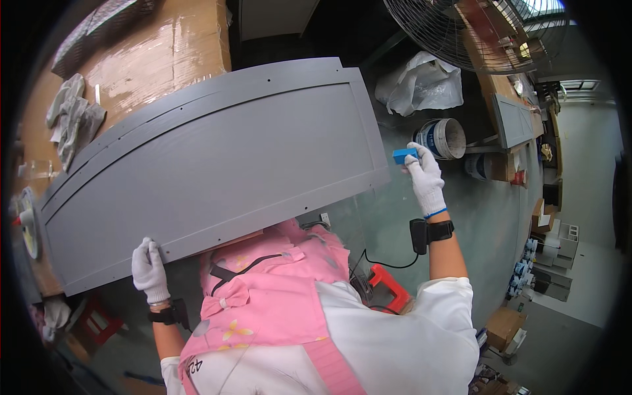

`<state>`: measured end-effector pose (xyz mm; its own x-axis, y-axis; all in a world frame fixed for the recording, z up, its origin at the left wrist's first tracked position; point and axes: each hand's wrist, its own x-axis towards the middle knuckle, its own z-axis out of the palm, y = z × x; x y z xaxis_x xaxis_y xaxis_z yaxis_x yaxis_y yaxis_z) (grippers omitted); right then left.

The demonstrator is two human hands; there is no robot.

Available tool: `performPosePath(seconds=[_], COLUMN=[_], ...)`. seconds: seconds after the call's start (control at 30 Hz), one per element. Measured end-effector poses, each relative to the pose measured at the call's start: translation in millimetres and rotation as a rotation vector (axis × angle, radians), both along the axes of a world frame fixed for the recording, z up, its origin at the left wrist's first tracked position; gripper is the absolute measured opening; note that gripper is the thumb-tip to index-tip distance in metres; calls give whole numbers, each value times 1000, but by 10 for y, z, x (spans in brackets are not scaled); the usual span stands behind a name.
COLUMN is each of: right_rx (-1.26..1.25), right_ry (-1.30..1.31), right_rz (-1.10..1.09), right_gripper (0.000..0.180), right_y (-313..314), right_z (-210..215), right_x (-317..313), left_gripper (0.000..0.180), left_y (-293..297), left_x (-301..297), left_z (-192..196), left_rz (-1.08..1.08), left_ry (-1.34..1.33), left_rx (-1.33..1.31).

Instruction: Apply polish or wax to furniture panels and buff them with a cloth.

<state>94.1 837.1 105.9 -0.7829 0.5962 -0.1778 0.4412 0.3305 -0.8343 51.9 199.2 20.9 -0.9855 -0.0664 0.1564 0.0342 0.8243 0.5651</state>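
Note:
A large grey panel with a raised frame and small dark holes lies across the work surface in front of me. My left hand, in a white knit glove, grips the panel's near edge toward its left end. My right hand, gloved the same way, is closed on a small blue block. It holds the block off the panel's right end, not touching it. The fingers cover part of the block.
A tape-wrapped cardboard surface carries a crumpled grey rag at the far left. Beyond the panel's right end are a wire-caged fan, a plastic bag and a bucket. A red stool stands beside me.

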Motion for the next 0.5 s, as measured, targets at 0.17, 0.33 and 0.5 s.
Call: performPosePath(seconds=[0.17, 0.33, 0.5], right_rx=[-513, -839, -899], right_ry=[233, 214, 149], right_rz=[-65, -81, 3], right_gripper=[35, 34, 34], right_y=[-132, -387, -772], right_z=[-80, -299, -239], right_x=[38, 50, -213], left_gripper=[18, 23, 28], left_y=[15, 41, -152], left_x=[53, 125, 431], left_z=[69, 342, 379], left_rz=[-17, -76, -6], left_ry=[-79, -19, 89], left_rx=[15, -162, -217])
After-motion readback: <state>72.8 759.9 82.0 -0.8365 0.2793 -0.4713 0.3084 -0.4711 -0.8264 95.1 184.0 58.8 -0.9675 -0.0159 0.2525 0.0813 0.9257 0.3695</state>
